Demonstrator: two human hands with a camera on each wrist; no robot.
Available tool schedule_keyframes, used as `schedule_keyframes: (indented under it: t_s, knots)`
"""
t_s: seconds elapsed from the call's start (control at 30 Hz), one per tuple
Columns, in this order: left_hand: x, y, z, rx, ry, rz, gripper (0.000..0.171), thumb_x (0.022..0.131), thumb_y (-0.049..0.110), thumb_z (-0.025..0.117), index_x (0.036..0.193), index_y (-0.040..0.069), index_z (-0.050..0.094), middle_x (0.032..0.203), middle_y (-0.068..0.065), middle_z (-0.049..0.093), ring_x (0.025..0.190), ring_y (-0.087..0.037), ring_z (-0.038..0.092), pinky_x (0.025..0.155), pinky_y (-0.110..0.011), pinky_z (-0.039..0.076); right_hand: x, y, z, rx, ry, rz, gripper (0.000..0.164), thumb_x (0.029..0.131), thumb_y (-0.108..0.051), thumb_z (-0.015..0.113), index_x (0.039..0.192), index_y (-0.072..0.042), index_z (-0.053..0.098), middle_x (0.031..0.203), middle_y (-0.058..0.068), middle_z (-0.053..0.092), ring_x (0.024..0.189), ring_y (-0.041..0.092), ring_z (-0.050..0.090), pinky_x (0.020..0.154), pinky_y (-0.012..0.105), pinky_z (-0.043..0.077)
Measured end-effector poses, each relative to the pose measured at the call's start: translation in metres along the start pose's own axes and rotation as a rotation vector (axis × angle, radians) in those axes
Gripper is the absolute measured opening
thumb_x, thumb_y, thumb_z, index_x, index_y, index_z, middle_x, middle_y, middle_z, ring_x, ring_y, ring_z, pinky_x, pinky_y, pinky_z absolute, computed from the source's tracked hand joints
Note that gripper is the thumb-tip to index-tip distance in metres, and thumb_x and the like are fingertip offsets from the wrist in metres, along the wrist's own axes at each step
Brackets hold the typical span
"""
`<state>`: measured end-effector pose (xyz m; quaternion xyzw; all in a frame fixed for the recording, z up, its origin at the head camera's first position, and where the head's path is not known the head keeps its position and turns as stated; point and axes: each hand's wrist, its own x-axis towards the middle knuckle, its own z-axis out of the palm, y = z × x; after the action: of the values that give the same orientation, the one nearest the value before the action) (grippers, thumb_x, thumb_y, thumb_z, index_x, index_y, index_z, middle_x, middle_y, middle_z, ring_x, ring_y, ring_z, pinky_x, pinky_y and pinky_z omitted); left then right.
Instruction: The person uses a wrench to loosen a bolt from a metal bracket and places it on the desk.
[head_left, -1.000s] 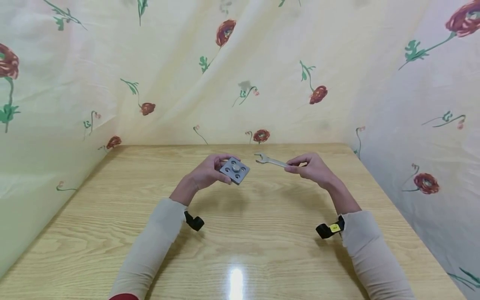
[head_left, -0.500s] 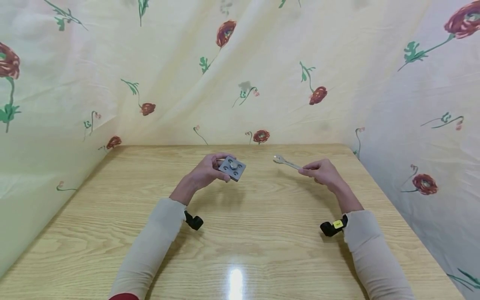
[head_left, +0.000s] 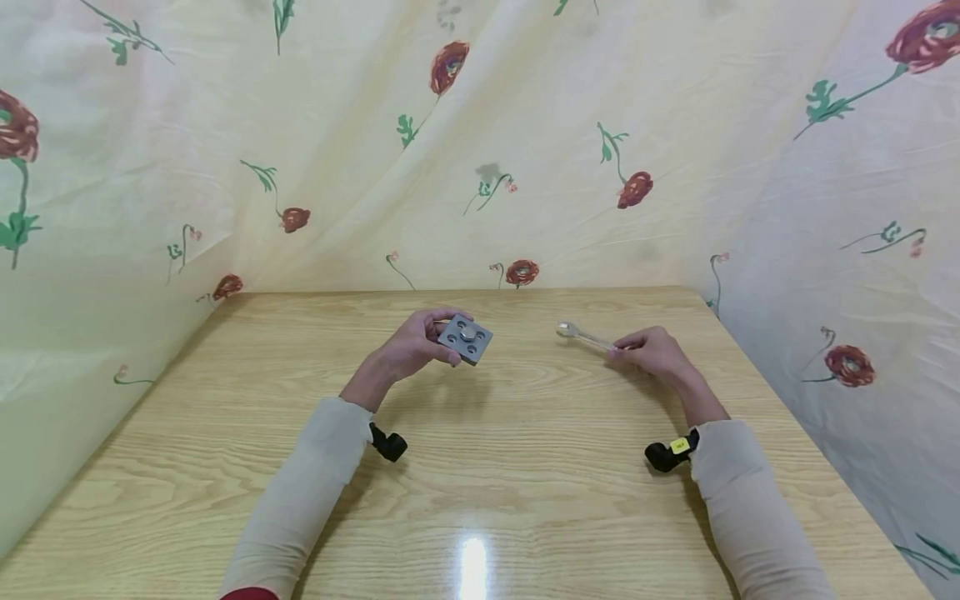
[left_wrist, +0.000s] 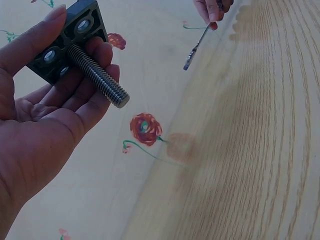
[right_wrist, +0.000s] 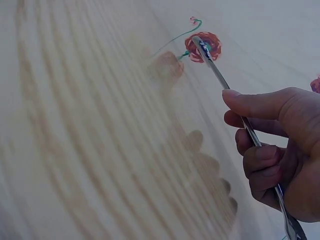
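Note:
My left hand (head_left: 412, 344) grips a square grey plate (head_left: 456, 344) by its edges, above the table. Several holes ring a hex bolt head (head_left: 468, 333) at the plate's middle. In the left wrist view the bolt's threaded shank (left_wrist: 97, 75) sticks out of the underside, past my curled fingers. A silver wrench (head_left: 588, 337) is pinched between the thumb and fingers of my right hand (head_left: 652, 352), its open end pointing left toward the plate. In the right wrist view the wrench's shaft (right_wrist: 217, 70) runs through my fingers, with its other end below the palm. Wrench and plate are apart.
A light wood-grain table (head_left: 465, 467) spans the view below both hands. Behind it and along both sides hangs a cream cloth (head_left: 360, 150) with red flowers. A black wrist camera (head_left: 388, 442) sits on my left wrist, another black camera (head_left: 663, 456) on the right.
My right hand has moved right and down, drawing the wrench away from the plate and turning it more edge-on. My left hand has shifted slightly left with the plate, tilting it a little.

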<state>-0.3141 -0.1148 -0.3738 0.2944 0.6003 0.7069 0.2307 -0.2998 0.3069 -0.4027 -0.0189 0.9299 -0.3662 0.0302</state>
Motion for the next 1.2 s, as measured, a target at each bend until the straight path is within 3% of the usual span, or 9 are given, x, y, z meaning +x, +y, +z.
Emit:
schedule_keyframes:
  t_s: [0.07,0.13,0.23,0.3,0.47,0.87,1.07,1.2]
  knots:
    - [0.0,0.001,0.001,0.0,0.003,-0.003,0.075,0.071,-0.004,0.085,0.135,-0.009,0.047,0.103,0.002,0.076,0.093,-0.012,0.072,0.075,-0.023,0.057,0.0,0.001,0.002,-0.028,0.01,-0.016,0.048,0.09,-0.032,0.074,0.121,0.005,0.069,0.105,0.021,0.072,0.079,0.015,0.055,0.064,0.024,0.045]
    - [0.001,0.001,0.002,0.008,0.004,-0.006,0.072,0.074,-0.01,0.079,0.136,-0.012,0.044,0.103,0.003,0.076,0.093,-0.011,0.072,0.074,-0.023,0.057,0.0,0.003,0.003,-0.061,0.014,-0.042,0.045,0.09,-0.032,0.075,0.117,0.004,0.071,0.114,0.024,0.071,0.084,0.017,0.056,0.067,0.024,0.045]
    - [0.002,0.002,0.003,0.022,0.004,-0.01,0.07,0.078,-0.024,0.061,0.142,-0.018,0.033,0.103,0.004,0.075,0.093,-0.011,0.071,0.074,-0.023,0.057,0.001,0.004,0.005,-0.109,0.017,-0.082,0.041,0.089,-0.032,0.075,0.113,0.001,0.074,0.11,0.021,0.074,0.084,0.016,0.057,0.068,0.023,0.044]
    - [0.002,0.001,0.003,0.027,0.004,-0.009,0.071,0.078,-0.025,0.059,0.142,-0.019,0.031,0.104,0.004,0.075,0.093,-0.01,0.071,0.074,-0.023,0.057,0.001,0.005,0.007,-0.143,0.016,-0.115,0.038,0.089,-0.031,0.075,0.111,0.0,0.075,0.107,0.021,0.075,0.085,0.017,0.059,0.069,0.024,0.044]
    - [0.003,0.001,0.002,0.021,0.005,-0.012,0.071,0.078,-0.026,0.059,0.142,-0.018,0.032,0.104,0.004,0.075,0.093,-0.011,0.071,0.074,-0.023,0.058,0.002,0.002,0.01,-0.178,0.01,-0.144,0.034,0.09,-0.027,0.074,0.111,0.0,0.075,0.105,0.019,0.075,0.082,0.018,0.057,0.07,0.026,0.043]
    - [0.002,0.002,0.003,0.026,0.013,-0.048,0.071,0.076,-0.023,0.063,0.142,-0.014,0.037,0.103,0.005,0.075,0.093,-0.01,0.071,0.074,-0.022,0.057,0.002,-0.005,0.015,-0.204,0.006,-0.155,0.037,0.09,-0.026,0.073,0.115,0.002,0.073,0.082,0.008,0.072,0.064,0.012,0.049,0.057,0.024,0.039]
    - [0.001,0.001,0.003,0.028,0.011,-0.045,0.071,0.076,-0.023,0.063,0.142,-0.014,0.037,0.104,0.005,0.075,0.094,-0.01,0.071,0.075,-0.023,0.057,0.004,-0.003,0.017,-0.264,0.015,-0.18,0.035,0.091,-0.026,0.073,0.114,0.001,0.074,0.086,0.01,0.072,0.064,0.014,0.045,0.057,0.026,0.036]
    - [0.001,0.001,0.003,0.023,0.01,-0.041,0.073,0.077,-0.024,0.062,0.144,-0.017,0.032,0.104,0.004,0.074,0.093,-0.011,0.071,0.074,-0.022,0.057,0.005,-0.003,0.017,-0.324,0.025,-0.186,0.034,0.091,-0.026,0.073,0.114,-0.002,0.075,0.079,0.007,0.069,0.062,0.014,0.045,0.057,0.027,0.035]
